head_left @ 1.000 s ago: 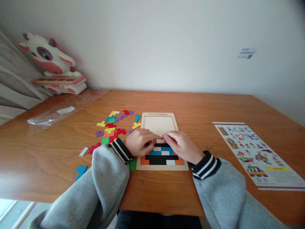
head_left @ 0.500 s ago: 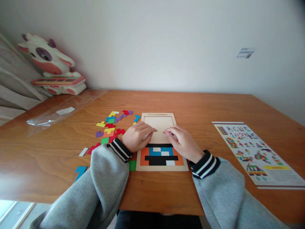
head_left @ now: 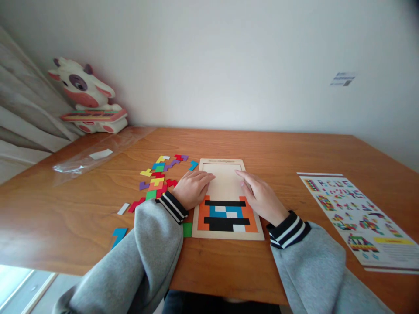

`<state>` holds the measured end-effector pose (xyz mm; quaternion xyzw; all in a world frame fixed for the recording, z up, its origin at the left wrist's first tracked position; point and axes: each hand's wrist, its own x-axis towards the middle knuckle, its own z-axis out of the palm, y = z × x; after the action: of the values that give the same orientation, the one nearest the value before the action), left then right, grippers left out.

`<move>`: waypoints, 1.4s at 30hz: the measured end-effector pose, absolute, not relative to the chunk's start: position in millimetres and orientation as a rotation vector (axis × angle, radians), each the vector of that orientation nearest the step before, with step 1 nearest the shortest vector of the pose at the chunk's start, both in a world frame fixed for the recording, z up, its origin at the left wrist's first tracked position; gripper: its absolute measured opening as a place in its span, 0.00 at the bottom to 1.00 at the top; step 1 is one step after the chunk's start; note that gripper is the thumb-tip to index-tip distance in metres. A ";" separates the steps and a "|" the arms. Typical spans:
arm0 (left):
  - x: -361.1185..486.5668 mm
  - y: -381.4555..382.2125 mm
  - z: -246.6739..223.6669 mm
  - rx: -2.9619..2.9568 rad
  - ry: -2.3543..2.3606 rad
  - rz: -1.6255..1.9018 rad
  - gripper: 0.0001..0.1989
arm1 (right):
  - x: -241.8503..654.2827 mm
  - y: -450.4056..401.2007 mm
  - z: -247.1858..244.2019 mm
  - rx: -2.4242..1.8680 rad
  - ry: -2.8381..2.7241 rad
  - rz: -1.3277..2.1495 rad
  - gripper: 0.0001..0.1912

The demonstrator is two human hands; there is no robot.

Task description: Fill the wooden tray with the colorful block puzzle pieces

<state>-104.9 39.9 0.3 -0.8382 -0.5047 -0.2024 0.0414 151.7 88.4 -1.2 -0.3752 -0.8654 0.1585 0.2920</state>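
Note:
A pale wooden puzzle tray point(head_left: 228, 236) lies in front of me, its lower half filled with orange, black, blue and white flat pieces. A long black strip point(head_left: 225, 203) tops the filled part, between two orange pieces point(head_left: 242, 199) at the sides. Over the tray's left edge is my left hand point(head_left: 193, 188), palm down, fingers stretched to the right with no piece visible in them. My right hand point(head_left: 262, 196) hovers at the right edge, index finger extended and thumb apart, holding nothing. Its lower fingers are partly hidden.
Loose coloured pieces point(head_left: 157, 182) are scattered left of the tray. A green piece point(head_left: 187, 230) touches its lower left side; a blue piece point(head_left: 119, 236) lies near my left sleeve. A printed pattern sheet point(head_left: 356, 218) is at right. A plastic bag point(head_left: 98, 152) and cow toy point(head_left: 91, 98) stand far left.
My right hand has loosened from a pinch, its index finger now stretched out. The hands are farther apart, and the view has shifted slightly left.

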 end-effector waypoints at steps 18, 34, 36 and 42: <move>-174.9 -41.6 32.3 -2.245 -1.963 -0.502 0.28 | 154.8 95.4 -19.3 -0.956 -2.343 0.444 0.22; -157.2 -84.3 -6.5 -2.210 -2.132 -0.286 0.56 | 153.7 95.3 -19.8 -0.936 -2.373 0.423 0.23; -149.0 -73.6 -6.3 -2.184 -2.156 -0.321 0.54 | 154.0 94.9 -19.2 -0.943 -2.383 0.420 0.24; -155.0 -50.8 -9.6 -2.183 -2.189 -0.320 0.42 | 153.4 93.6 -17.1 -0.952 -2.404 0.416 0.25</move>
<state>-155.0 -50.8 -9.6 -0.7023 -0.7042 -0.1031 0.0166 153.4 93.6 -17.1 -0.3513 -0.8867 0.1535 0.2584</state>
